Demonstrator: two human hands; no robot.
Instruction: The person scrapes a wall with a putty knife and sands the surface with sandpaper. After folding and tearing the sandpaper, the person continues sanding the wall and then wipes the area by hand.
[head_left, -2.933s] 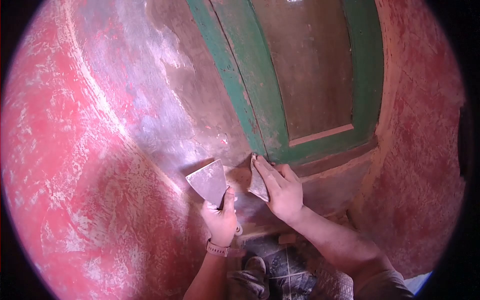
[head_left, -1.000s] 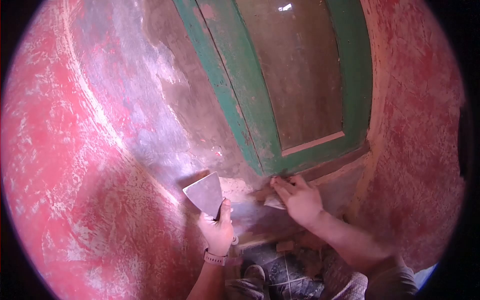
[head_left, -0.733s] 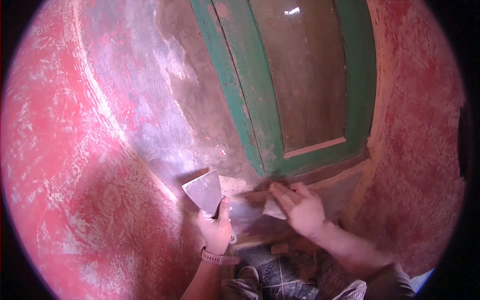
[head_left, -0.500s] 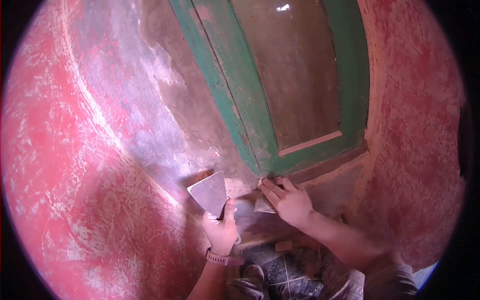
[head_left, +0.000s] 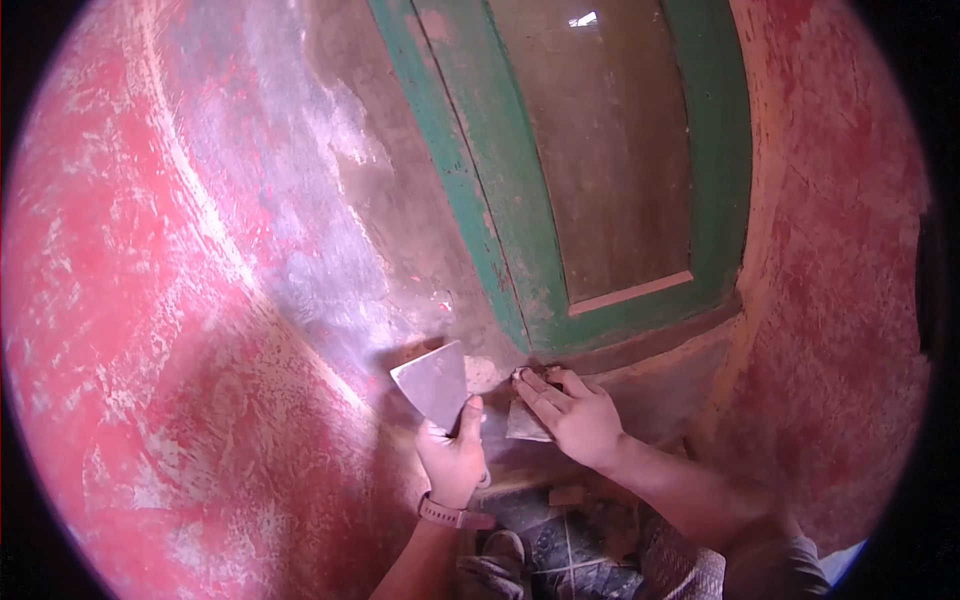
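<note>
My left hand (head_left: pixel 452 462), with a watch band (head_left: pixel 452 513) on the wrist, is closed around a putty knife (head_left: pixel 435 385) whose broad, flat blade points up toward the wall. Just right of it, my right hand (head_left: pixel 585 420) presses its fingers onto the ledge below the corner of the green frame (head_left: pixel 545 335). Beneath its palm and fingers sticks out a thin, flat, greyish piece (head_left: pixel 528 424); most of it is covered, and its kind cannot be made out. A pale rough patch (head_left: pixel 484 374) of wall lies between the blade and my right fingertips.
The green frame holds a brownish panel (head_left: pixel 625 160). Worn pink-red wall (head_left: pixel 130 400) curves along the left, and more red wall (head_left: pixel 840 300) stands at the right. Below are dark floor tiles (head_left: pixel 570 560), a shoe (head_left: pixel 503 546) and a small brownish block (head_left: pixel 567 496).
The view has shifted, so the frame and wall appear slightly right and lower. My right fingertips have slid a little down and left from the frame's corner. The putty knife stays in my left hand.
</note>
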